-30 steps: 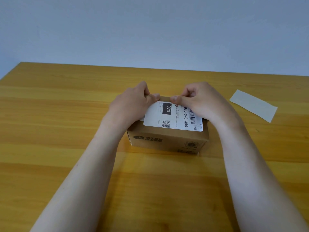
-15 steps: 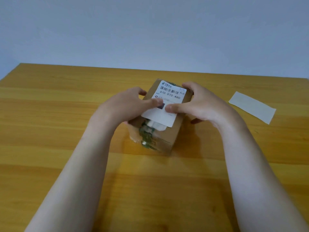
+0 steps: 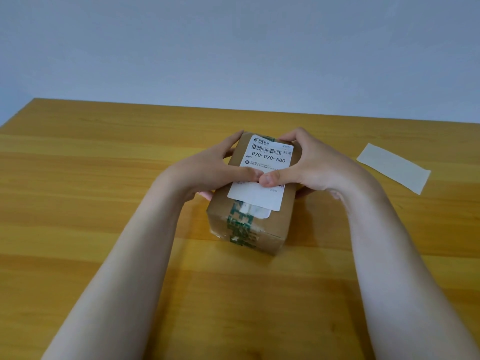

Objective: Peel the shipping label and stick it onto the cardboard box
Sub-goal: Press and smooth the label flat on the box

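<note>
A small brown cardboard box [image 3: 283,216] with green printed tape stands on the wooden table, its short end toward me. The white shipping label [image 3: 265,162] with a barcode and "070-070-A80" lies flat on the box's top face, over an older torn label. My left hand [image 3: 215,170] grips the box's left side and my right hand [image 3: 311,165] grips its right side. Both thumbs meet on the middle of the label and press down on it, hiding part of the print.
The peeled pale backing strip [image 3: 393,167] lies flat on the table to the right of the box. The wooden table [image 3: 104,178] reaches back to a plain blue-grey wall.
The box has been turned about a quarter turn, so its short end now faces me. Both hands moved from pinching the label's far edge to clasping the box with thumbs on the label.
</note>
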A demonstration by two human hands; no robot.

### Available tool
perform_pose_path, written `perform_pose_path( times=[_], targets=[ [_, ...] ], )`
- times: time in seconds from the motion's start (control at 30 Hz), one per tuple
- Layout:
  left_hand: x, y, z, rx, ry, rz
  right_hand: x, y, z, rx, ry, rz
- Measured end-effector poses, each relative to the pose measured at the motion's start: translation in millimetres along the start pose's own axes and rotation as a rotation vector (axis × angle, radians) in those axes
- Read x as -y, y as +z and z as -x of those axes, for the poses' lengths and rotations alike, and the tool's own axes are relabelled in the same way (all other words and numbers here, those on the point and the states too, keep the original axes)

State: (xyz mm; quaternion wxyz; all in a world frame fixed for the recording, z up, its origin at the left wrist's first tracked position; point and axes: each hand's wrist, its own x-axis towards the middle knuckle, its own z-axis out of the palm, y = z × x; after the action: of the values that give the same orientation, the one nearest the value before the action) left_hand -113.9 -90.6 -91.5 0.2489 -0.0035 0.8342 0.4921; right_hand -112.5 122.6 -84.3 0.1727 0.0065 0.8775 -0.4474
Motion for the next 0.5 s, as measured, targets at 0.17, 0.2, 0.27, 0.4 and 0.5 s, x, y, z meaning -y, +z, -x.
perform_pose_path(
  times=[0.17, 0.2, 0.27, 0.4, 0.5],
  targets=[
    [2, 1, -5, -0.032, 0.023, 0.042, 1, 1, 0, 0.014, 0.001, 0.004],
    [3, 1, -7, -0.051, 0.031, 0.052, 1, 1, 0, 0.011, 0.000, 0.000],
    [4, 3, -10, -0.103, 0.053, 0.083, 1, 3, -1, 0.002, -0.002, 0.010],
    [4, 8, -14, -0.209, 0.098, 0.121, 0, 6, -4, -0.045, -0.025, 0.030],
    [3, 8, -13, -0.231, 0.104, 0.104, -1, 7, -6, -0.072, -0.030, 0.036]
  ],
)
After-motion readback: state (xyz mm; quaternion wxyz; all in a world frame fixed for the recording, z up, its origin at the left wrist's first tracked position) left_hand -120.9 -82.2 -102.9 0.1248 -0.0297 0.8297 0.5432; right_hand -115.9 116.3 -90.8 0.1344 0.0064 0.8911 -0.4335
